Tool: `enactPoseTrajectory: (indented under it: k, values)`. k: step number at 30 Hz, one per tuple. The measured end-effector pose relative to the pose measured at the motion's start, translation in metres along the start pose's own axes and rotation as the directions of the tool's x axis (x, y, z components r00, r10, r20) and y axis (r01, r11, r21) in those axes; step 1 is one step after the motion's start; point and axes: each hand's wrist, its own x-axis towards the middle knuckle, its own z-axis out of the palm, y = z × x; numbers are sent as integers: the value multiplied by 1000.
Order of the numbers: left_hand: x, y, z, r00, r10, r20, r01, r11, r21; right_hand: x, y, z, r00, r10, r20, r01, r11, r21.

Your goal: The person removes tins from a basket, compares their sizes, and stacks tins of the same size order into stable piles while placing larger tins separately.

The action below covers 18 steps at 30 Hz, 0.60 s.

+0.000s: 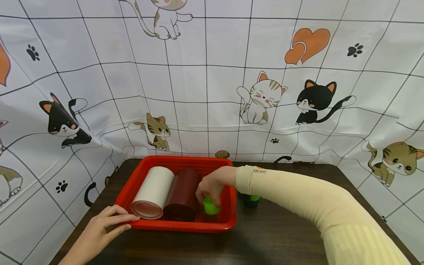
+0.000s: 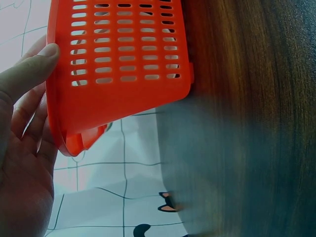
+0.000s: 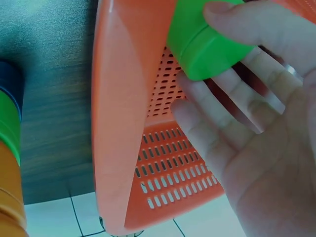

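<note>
A red plastic basket (image 1: 216, 226) with slotted walls stands on the dark table. Its front left corner is pinched by my left hand (image 1: 99, 228); in the left wrist view the thumb lies on the outside of the rim (image 2: 55, 113) and the fingers are behind it. Over the basket's right part, my right hand (image 1: 212, 186) holds a bright green round piece (image 3: 210, 47) between thumb and fingers. To its left lie a dark brown cylinder (image 1: 183, 193) and a white cylinder (image 1: 154, 193), side by side in the basket.
Just right of the basket, partly hidden by the right sleeve (image 1: 298, 193), stand dark blue, green and orange round pieces (image 3: 10, 123) in a row. Dark wood table (image 1: 271, 235) runs to the right and front. A white sheet (image 1: 205, 84) with printed cats hangs behind and at both sides.
</note>
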Motion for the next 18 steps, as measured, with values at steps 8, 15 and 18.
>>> enactPoseTrajectory:
  k: [8, 15, 18]
  values:
    - [1, 0, 1, 1000, 5, 0, -5, 1000, -8, -5, 8, 0, 998, -3, -65, 2, 1000, -14]
    - [2, -1, 0, 1000, 19, -7, -19, 1000, -6, -28, 18, -7, 985, 10, -174, 5, 996, 86]
    - [1, -1, 0, 1000, 16, 0, -16, 1000, 2, -43, 22, -10, 970, 27, -240, -2, 994, 106]
